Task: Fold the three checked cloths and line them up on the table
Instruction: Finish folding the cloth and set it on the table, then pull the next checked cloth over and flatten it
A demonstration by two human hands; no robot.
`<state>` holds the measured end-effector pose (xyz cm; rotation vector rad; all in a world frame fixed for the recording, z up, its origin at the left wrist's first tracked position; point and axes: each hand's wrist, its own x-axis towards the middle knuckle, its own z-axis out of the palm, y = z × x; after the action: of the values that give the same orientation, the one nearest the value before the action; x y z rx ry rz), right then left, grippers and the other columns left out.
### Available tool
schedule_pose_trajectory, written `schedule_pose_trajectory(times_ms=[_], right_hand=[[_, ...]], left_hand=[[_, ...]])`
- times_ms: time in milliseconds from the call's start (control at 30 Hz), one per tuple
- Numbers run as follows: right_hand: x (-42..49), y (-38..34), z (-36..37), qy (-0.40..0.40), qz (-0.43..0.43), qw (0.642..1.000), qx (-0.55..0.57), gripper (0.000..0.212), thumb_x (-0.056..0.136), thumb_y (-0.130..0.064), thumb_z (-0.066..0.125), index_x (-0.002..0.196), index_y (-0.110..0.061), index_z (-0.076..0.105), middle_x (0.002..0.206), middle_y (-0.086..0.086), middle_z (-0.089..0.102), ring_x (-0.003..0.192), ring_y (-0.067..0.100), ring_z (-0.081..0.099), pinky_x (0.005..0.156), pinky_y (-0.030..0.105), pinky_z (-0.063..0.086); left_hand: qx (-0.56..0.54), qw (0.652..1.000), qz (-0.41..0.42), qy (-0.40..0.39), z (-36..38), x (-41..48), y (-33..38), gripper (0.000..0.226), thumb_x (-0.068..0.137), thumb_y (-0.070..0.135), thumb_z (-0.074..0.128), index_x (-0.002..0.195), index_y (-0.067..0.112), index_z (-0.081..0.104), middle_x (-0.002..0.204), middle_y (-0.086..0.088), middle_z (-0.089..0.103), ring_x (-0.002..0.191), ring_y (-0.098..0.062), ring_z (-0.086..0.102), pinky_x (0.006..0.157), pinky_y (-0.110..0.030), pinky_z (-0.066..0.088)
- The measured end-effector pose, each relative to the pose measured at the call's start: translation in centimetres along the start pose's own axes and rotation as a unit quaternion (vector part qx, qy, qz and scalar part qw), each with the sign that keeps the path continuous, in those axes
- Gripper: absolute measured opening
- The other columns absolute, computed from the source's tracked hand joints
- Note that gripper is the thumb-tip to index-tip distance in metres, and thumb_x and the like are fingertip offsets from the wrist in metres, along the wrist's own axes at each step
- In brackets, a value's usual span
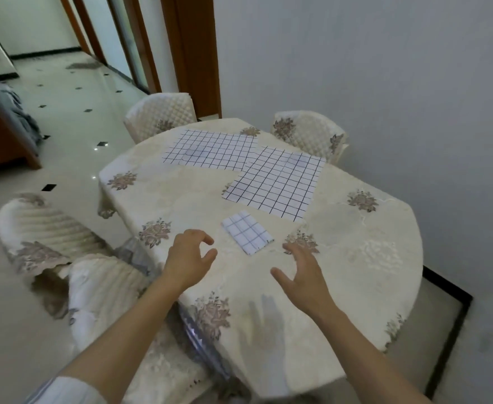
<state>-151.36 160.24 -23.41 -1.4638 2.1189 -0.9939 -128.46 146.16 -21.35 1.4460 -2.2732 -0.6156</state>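
Note:
A small folded checked cloth [247, 232] lies on the table [178, 199] just beyond my hands. Two more white cloths with dark check lines lie flat and unfolded farther back: one [275, 182] in the middle right, the other [211, 150] at the far left, their corners overlapping slightly. My left hand [188, 256] hovers to the left of the folded cloth, fingers curled apart and holding nothing. My right hand [302, 274] hovers below and to the right of it, fingers spread, also empty.
The table wears a cream cloth with flower motifs. Quilted chairs stand around it: two at the far side [160, 115] [312, 134] and one at the near left [44, 237]. A grey wall [385, 68] runs close along the right. Tiled floor stretches to the left.

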Motion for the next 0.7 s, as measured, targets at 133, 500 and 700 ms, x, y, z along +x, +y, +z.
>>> schedule_pose_trajectory(times_ms=[133, 500, 700], right_hand=[[-2.9, -1.2, 0.3, -0.017, -0.009, 1.0, 0.018, 0.065, 0.086, -0.046, 0.064, 0.142, -0.026, 0.038, 0.146, -0.005, 0.04, 0.138, 0.016, 0.031, 0.112, 0.045, 0.03], [-5.6, -9.6, 5.1, -0.026, -0.067, 0.997, 0.03, 0.06, 0.088, -0.043, 0.064, 0.14, -0.024, 0.041, 0.142, -0.003, 0.044, 0.132, 0.017, 0.039, 0.109, 0.039, 0.034], [-7.4, -16.2, 11.9, -0.036, -0.076, 0.996, 0.013, 0.062, 0.086, -0.043, 0.065, 0.14, -0.023, 0.041, 0.142, -0.001, 0.044, 0.131, 0.016, 0.039, 0.109, 0.035, 0.032]], left_hand=[[0.01, 1.0, 0.002, -0.005, -1.5, -4.5, 0.2, 0.02, 0.089, 0.036, 0.064, 0.107, 0.027, 0.062, 0.122, 0.005, 0.056, 0.119, -0.017, 0.047, 0.096, -0.031, 0.037], [-0.025, 0.997, -0.025, 0.064, -9.2, -11.7, -3.8, 0.021, 0.081, 0.042, 0.062, 0.097, 0.029, 0.062, 0.109, 0.004, 0.059, 0.107, -0.017, 0.052, 0.095, -0.042, 0.046], [-0.063, 0.996, 0.005, 0.068, -12.5, -14.8, -9.1, 0.018, 0.086, 0.034, 0.064, 0.102, 0.026, 0.062, 0.107, 0.008, 0.057, 0.105, -0.012, 0.051, 0.095, -0.033, 0.044]])
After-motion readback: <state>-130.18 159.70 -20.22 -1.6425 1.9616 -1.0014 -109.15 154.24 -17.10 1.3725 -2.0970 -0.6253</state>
